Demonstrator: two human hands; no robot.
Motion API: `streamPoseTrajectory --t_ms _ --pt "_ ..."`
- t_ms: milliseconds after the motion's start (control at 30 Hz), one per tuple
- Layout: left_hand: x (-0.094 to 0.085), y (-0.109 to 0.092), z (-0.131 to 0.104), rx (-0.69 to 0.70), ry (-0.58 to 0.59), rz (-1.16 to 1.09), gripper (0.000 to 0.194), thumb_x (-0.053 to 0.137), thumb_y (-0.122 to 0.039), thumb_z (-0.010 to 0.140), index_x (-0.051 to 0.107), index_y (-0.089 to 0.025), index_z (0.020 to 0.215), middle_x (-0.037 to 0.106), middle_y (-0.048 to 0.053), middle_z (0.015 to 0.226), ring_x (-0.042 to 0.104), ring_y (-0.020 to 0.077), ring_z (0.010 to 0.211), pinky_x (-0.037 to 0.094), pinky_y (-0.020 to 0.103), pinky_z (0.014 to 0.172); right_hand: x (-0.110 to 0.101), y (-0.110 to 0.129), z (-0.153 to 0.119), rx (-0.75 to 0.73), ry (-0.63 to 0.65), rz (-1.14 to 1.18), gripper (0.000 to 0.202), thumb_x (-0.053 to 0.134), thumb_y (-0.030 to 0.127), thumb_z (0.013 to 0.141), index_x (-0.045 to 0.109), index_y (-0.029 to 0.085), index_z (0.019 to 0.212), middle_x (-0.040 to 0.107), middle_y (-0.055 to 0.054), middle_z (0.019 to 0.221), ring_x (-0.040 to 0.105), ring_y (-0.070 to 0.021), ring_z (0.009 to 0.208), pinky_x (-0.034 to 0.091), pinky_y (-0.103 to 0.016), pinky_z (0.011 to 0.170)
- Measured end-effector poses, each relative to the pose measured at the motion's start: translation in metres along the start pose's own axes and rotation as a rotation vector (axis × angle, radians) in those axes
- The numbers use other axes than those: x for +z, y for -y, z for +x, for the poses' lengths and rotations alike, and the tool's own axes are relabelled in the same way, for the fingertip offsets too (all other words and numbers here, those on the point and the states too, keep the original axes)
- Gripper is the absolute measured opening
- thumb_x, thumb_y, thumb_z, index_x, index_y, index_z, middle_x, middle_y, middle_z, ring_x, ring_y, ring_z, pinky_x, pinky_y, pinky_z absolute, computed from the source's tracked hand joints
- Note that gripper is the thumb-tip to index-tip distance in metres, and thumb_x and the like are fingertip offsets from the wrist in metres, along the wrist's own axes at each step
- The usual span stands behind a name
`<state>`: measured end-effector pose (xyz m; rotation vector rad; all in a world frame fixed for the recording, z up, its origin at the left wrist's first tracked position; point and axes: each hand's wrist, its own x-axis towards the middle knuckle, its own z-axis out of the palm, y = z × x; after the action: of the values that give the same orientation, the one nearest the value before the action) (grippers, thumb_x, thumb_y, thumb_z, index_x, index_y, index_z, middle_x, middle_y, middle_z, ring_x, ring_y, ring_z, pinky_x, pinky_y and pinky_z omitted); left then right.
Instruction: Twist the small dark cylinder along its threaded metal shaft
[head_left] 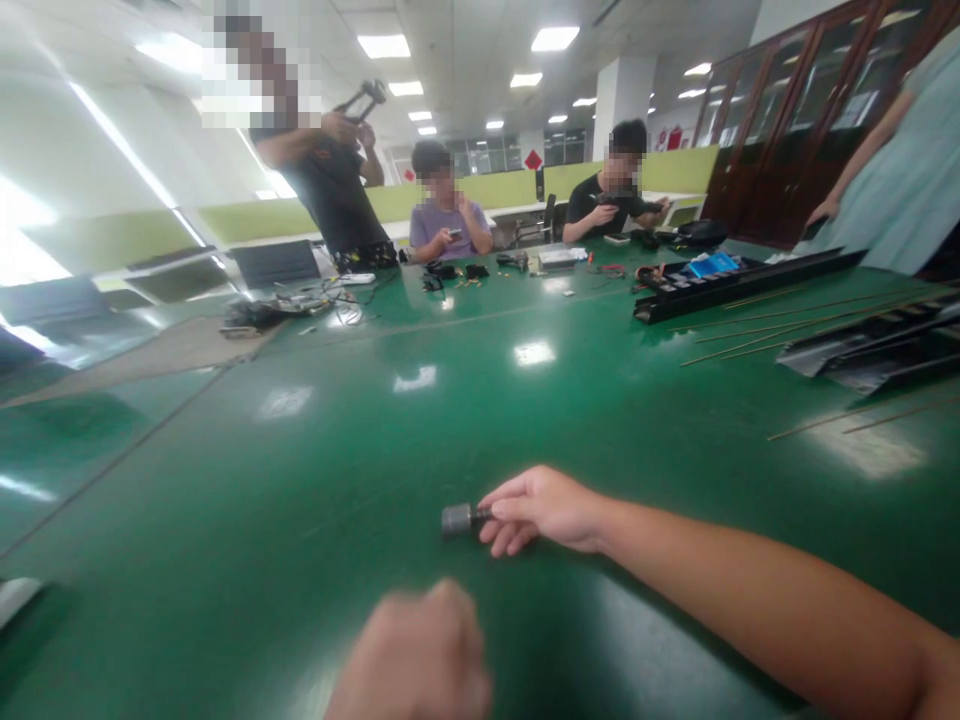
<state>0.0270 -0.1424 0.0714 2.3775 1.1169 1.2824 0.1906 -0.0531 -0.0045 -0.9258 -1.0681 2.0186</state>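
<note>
Pinching a thin dark stem (482, 514) between thumb and fingers, the right hand (534, 512) holds a grey cylinder (456, 520) over the near part of the green table (337, 420); I can't tell whether the cylinder touches the tabletop. The left hand (420, 650), at the table's near edge, is curled and badly blurred, so I can't say whether it grips anything. On the table's far left lies a tangle of cables (289, 305); on its right side are black channels (750, 282) and thin rods (776, 340). Past the table's far side, a person in a purple shirt (450, 228) and another in a black shirt (585, 208) sit, while someone in a dark top (319, 195) stands to their left.
</note>
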Motion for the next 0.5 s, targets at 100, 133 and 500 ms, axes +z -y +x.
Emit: streamPoseTrajectory --t_ms 100,133,500 --pt "0.005 0.029 0.041 -0.064 -0.054 -0.025 0.024 0.062 -0.027 0.09 0.064 -0.024 0.113 0.062 0.003 0.083 0.059 0.0161 0.073 0.051 0.03 0.066 0.0 -0.001 0.0 -0.011 -0.009 -0.016 0.016 0.066 0.018 0.088 0.07 0.008 0.1 0.074 -0.006 0.074 0.071 -0.0131 0.06 0.055 -0.021 0.056" --pt "0.003 0.046 0.051 -0.078 -0.035 -0.026 0.019 0.065 -0.029 0.087 0.067 -0.022 0.105 0.061 0.002 0.079 0.058 0.0146 0.069 0.049 0.028 0.064 0.0 -0.001 0.0 -0.009 -0.018 -0.023 0.015 0.065 0.017 0.088 0.07 0.008 0.1 0.074 -0.006 0.074 0.071 -0.0129 0.059 0.055 -0.021 0.056" --pt "-0.041 0.178 0.019 -0.33 -0.068 0.033 0.041 0.055 -0.05 0.086 0.069 -0.018 0.108 0.066 0.003 0.08 0.058 0.0153 0.066 0.049 0.025 0.062 0.0 0.0 0.0 0.011 -0.039 -0.072 0.017 0.059 0.012 0.09 0.069 0.007 0.104 0.075 -0.009 0.079 0.072 -0.0136 0.06 0.055 -0.021 0.056"
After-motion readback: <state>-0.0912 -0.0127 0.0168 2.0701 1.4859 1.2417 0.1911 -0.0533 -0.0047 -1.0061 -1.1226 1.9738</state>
